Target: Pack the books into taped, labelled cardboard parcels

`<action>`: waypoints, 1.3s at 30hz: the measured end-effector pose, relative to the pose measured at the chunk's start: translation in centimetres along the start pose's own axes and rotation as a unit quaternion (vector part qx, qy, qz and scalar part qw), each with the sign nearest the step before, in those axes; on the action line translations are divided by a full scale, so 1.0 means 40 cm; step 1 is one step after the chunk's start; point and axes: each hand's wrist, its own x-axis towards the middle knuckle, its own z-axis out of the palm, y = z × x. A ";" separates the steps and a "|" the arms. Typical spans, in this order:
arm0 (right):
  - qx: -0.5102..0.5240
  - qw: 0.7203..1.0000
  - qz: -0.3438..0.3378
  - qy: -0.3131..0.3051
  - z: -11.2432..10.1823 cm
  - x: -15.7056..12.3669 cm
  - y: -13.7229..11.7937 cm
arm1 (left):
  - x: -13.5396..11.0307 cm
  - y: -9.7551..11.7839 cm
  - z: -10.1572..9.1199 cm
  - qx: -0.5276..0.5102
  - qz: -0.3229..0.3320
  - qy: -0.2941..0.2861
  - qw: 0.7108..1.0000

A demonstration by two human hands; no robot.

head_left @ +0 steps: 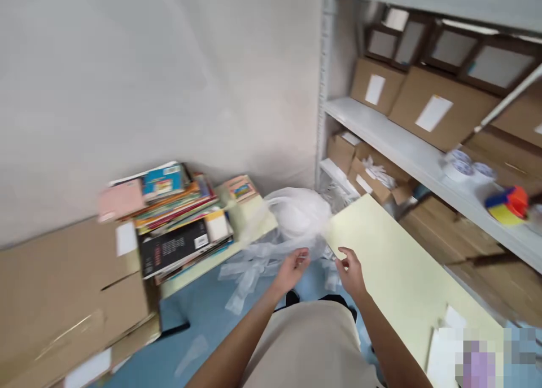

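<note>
A crumpled, translucent white plastic bag (298,216) puffs up between the two tables, in front of my hands. My left hand (293,270) is at its near lower edge, fingers curled in and seemingly closed on the thin plastic; the exact grip is blurred. To the right, my right hand (351,270) hovers by the corner edge of the pale yellow table (381,252). Its fingers are bent, with a gap between thumb and forefinger, and nothing shows in it. Loose strips of clear plastic (245,280) lie on the blue floor below.
Stacked books (178,238) and a smaller book pile (240,189) rest on the left table (190,278). A large cardboard box (55,297) stands at far left. Metal shelving (393,139) with boxes and tape rolls (510,204) runs along the right. White paper (442,354) lies at lower right.
</note>
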 end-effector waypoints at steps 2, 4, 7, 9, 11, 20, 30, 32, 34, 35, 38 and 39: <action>0.010 0.997 -0.031 -0.063 0.101 0.027 -0.065 | -0.027 -0.036 -0.103 -0.022 -0.015 0.059 0.998; 0.020 0.991 -0.057 -0.121 0.185 0.044 -0.124 | -0.056 -0.068 -0.182 -0.044 -0.019 0.109 0.993; 0.035 0.974 -0.090 -0.203 0.279 0.062 -0.190 | -0.095 -0.109 -0.261 -0.071 -0.024 0.180 0.981; 0.034 0.964 -0.098 -0.246 0.325 0.071 -0.219 | -0.113 -0.135 -0.294 -0.088 -0.029 0.216 0.972; 0.029 0.954 -0.093 -0.285 0.363 0.080 -0.235 | -0.127 -0.158 -0.317 -0.104 -0.035 0.241 0.964; 0.039 0.918 -0.046 -0.392 0.504 0.154 -0.256 | -0.146 -0.205 -0.416 -0.117 -0.105 0.309 0.938; 0.043 0.886 -0.007 -0.462 0.671 0.297 -0.268 | -0.090 -0.237 -0.549 0.058 -0.159 0.375 0.911; 0.041 0.881 0.009 -0.472 0.714 0.310 -0.259 | -0.095 -0.261 -0.587 0.139 -0.183 0.412 0.882; 0.041 0.874 0.034 -0.483 0.762 0.316 -0.250 | -0.105 -0.291 -0.629 0.189 -0.217 0.441 0.850; 0.040 0.871 0.048 -0.487 0.787 0.317 -0.246 | -0.110 -0.308 -0.650 0.199 -0.234 0.454 0.836; 0.030 0.874 0.086 -0.477 0.857 0.311 -0.236 | -0.123 -0.360 -0.715 0.183 -0.279 0.484 0.809; 0.022 0.879 0.094 -0.468 0.878 0.306 -0.235 | -0.127 -0.378 -0.737 0.166 -0.291 0.490 0.805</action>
